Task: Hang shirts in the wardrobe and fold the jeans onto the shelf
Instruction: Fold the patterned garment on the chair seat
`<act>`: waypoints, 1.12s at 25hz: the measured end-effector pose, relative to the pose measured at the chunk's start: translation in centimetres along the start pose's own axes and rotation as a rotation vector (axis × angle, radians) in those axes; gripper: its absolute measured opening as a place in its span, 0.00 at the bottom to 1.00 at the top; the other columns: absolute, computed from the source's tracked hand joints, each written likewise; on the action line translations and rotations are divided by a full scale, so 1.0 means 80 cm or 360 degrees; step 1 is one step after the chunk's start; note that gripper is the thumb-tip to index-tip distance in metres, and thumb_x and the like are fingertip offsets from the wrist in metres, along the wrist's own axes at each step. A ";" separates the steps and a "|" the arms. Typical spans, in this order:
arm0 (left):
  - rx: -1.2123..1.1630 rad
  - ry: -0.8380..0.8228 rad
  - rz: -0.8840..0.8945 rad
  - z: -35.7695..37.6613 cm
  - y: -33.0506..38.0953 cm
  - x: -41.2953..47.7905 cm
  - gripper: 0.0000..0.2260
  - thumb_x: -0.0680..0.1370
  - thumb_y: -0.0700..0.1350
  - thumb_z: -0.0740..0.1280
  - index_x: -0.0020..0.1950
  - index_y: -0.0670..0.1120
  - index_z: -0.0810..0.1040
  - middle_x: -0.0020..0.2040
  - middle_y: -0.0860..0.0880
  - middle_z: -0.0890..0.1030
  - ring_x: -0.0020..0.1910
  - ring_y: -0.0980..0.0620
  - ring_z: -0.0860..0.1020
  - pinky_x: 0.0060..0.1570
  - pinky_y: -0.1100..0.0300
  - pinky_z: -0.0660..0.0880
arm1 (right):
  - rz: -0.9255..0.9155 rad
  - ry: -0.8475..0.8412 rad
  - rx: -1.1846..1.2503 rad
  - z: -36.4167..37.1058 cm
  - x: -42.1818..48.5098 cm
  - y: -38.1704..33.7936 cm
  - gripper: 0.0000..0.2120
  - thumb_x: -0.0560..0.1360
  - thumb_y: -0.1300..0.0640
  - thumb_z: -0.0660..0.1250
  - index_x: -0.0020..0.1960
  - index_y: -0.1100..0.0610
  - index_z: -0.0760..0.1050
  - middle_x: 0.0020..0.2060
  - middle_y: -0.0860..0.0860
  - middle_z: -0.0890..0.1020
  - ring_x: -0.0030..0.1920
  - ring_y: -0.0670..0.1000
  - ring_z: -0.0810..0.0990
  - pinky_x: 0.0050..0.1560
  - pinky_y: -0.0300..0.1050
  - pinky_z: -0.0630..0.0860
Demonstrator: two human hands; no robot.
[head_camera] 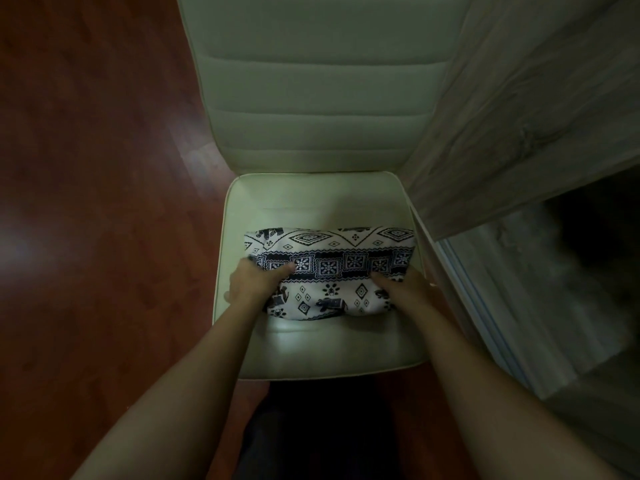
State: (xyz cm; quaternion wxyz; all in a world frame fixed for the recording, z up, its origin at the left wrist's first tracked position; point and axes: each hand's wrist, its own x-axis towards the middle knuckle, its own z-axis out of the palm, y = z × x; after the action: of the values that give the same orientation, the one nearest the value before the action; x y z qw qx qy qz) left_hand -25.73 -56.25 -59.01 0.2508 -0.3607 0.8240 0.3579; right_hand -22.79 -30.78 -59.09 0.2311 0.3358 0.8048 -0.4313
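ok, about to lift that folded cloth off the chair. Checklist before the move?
1. Folded cloth lies flat on the chair seat: ok.
2. Left hand grips the cloth's left end: ok.
3. Right hand grips the cloth's right end: ok.
4. Fold is compact, with no loose end hanging over the seat edge: ok.
5. Hold underneath the cloth: cannot tell, the underside is hidden.
6. Free shelf space: cannot tell, the space past the wooden door is too dark.
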 end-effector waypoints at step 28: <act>-0.1084 0.0625 0.3249 -0.372 0.684 -0.791 0.21 0.69 0.52 0.74 0.50 0.39 0.72 0.41 0.36 0.81 0.40 0.33 0.79 0.36 0.47 0.73 | -0.1280 0.2821 -0.0341 -0.759 -0.708 -0.369 0.14 0.72 0.47 0.68 0.51 0.56 0.76 0.47 0.54 0.82 0.48 0.58 0.81 0.44 0.46 0.74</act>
State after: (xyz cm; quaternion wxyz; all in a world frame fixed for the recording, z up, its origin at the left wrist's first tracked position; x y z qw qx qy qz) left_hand -33.85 -26.50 24.24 -0.4127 0.3912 0.6183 0.5425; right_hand -11.82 -10.42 25.94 -0.5922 0.2161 0.7762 0.0062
